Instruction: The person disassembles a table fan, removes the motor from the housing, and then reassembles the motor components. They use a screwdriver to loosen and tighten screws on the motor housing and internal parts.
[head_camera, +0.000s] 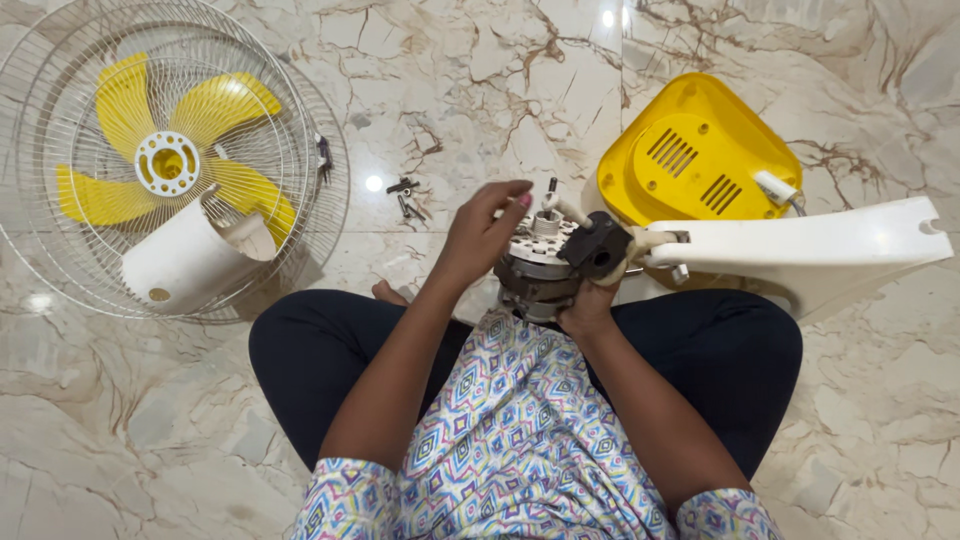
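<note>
The right hand is clamped under the motor, the left hand pinches its top, and loose screws just beyond could roll away

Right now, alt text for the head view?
Seated cross-legged on a marble floor, a person grips a fan motor with the right hand; the left hand touches its top. Yellow-bladed fan grille lies left, yellow base right.
</note>
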